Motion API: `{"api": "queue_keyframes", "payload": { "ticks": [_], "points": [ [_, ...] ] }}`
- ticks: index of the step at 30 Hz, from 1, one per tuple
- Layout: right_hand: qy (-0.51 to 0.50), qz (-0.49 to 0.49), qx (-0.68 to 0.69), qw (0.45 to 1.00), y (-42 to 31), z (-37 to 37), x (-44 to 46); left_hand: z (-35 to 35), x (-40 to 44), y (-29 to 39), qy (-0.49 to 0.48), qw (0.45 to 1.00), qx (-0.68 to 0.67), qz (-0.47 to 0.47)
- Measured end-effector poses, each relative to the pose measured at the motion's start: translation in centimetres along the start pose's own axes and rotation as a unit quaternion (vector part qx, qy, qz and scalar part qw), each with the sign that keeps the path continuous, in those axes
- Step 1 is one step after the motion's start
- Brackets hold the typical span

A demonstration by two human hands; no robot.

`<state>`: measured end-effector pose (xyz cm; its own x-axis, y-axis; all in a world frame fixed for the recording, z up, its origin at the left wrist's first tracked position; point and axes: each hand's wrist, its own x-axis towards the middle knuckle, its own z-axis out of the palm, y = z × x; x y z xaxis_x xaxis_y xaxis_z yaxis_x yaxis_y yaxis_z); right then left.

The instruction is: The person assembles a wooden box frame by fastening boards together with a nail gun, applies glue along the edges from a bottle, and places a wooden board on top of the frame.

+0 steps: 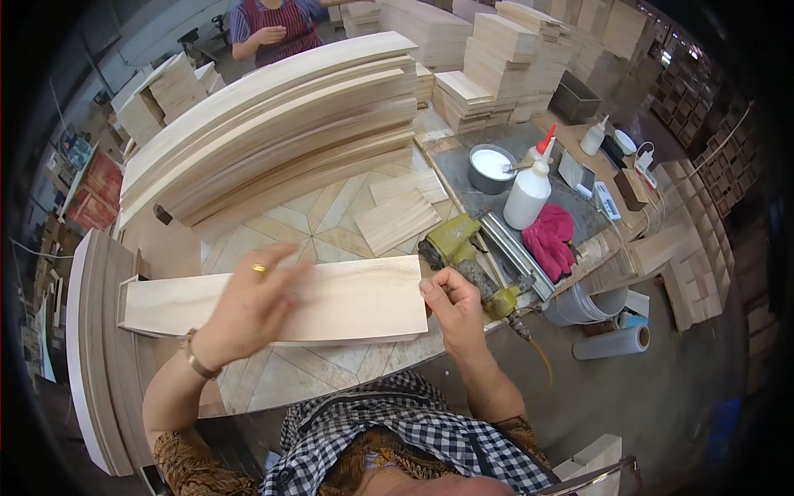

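Note:
A long pale wooden board (356, 298) lies across the table in front of me, its left end against a narrow wooden frame piece (124, 304). Over the board's left half is my left hand (252, 302), wearing a ring and a bracelet. Its fingers are blurred but look apart, with nothing seen between them. At the board's right end, my right hand (455, 307) has its thumb and curled fingers closed on the edge. Just beyond this hand lies a green nail gun (455, 240) with a hose. Two short wooden pieces (399, 221) rest behind the board.
Tall stacks of long boards (281, 124) stand behind and at the left (103, 355). To the right are a glue bottle (528, 197), a bowl of white glue (491, 168), a pink cloth (549, 240) and a plastic roll (612, 342). Another person (277, 33) stands at the back.

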<state>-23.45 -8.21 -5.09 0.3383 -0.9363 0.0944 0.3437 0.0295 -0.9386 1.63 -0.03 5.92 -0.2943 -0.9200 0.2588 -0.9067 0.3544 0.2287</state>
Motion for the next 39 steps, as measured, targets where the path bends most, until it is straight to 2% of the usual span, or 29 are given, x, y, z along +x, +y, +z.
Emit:
{"api": "queue_keyframes", "payload": {
  "ticks": [1, 4, 8, 10, 11, 12, 13, 14, 17, 20, 23, 26, 29, 33, 36, 38, 39],
  "points": [
    [0.000, 0.004, 0.006, 1.000, 0.2, 0.0, 0.4, 0.6, 1.0, 0.7, -0.004, 0.999, 0.010, 0.049],
    [-0.009, 0.013, 0.015, 1.000, 0.4, -0.1, 0.9, 2.0, 3.9, 2.9, -0.033, 0.992, -0.022, 0.117],
    [-0.027, 0.034, 0.044, 0.998, 0.8, -1.6, 1.4, 4.9, 5.6, 3.4, -0.055, 0.987, -0.074, 0.133],
    [0.055, -0.019, -0.161, 0.985, 0.2, -3.6, 2.2, 5.1, 5.5, 3.7, -0.050, 0.987, -0.077, 0.135],
    [0.093, -0.044, -0.260, 0.960, 0.0, -4.8, 2.5, 5.1, 5.5, 3.7, -0.049, 0.987, -0.073, 0.133],
    [0.098, -0.084, -0.417, 0.900, 0.1, -6.0, 2.8, 5.2, 5.4, 3.7, -0.046, 0.988, -0.068, 0.131],
    [0.098, -0.122, -0.562, 0.812, 0.4, -7.2, 3.2, 5.2, 5.3, 3.7, -0.042, 0.989, -0.064, 0.128],
    [0.094, -0.156, -0.690, 0.700, 0.7, -7.8, 3.4, 5.2, 5.3, 3.7, -0.045, 0.989, -0.067, 0.127],
    [0.021, 0.021, -0.709, 0.704, 0.4, -7.5, 3.9, 5.2, 5.7, 3.8, -0.049, 0.988, -0.070, 0.132],
    [0.024, -0.008, -0.746, 0.666, 0.5, -6.8, 4.5, 5.2, 5.6, 3.7, -0.051, 0.987, -0.071, 0.133],
    [0.033, 0.047, -0.751, 0.658, 3.5, -6.4, 6.5, 5.3, 5.6, 3.8, -0.049, 0.987, -0.071, 0.134],
    [0.079, 0.023, -0.744, 0.663, 4.4, -5.9, 6.7, 5.2, 5.5, 3.7, -0.051, 0.987, -0.068, 0.135],
    [0.078, 0.018, -0.699, 0.711, 3.6, -6.4, 6.4, 5.2, 5.2, 3.5, -0.047, 0.988, -0.069, 0.132],
    [0.078, 0.097, -0.602, 0.789, -2.7, -6.8, 6.3, 5.4, 4.8, 3.1, -0.042, 0.989, -0.055, 0.132],
    [0.049, -0.097, -0.484, 0.869, -5.3, -10.5, 6.0, 5.7, 4.4, 3.0, -0.043, 0.989, -0.053, 0.128],
    [-0.005, 0.114, -0.338, 0.934, -11.1, -9.5, 4.6, 5.8, 4.4, 2.9, -0.042, 0.990, -0.053, 0.124],
    [-0.011, 0.108, -0.334, 0.936, -12.8, -9.4, 4.0, 5.7, 4.4, 2.9, -0.042, 0.990, -0.054, 0.122]
  ]
}}
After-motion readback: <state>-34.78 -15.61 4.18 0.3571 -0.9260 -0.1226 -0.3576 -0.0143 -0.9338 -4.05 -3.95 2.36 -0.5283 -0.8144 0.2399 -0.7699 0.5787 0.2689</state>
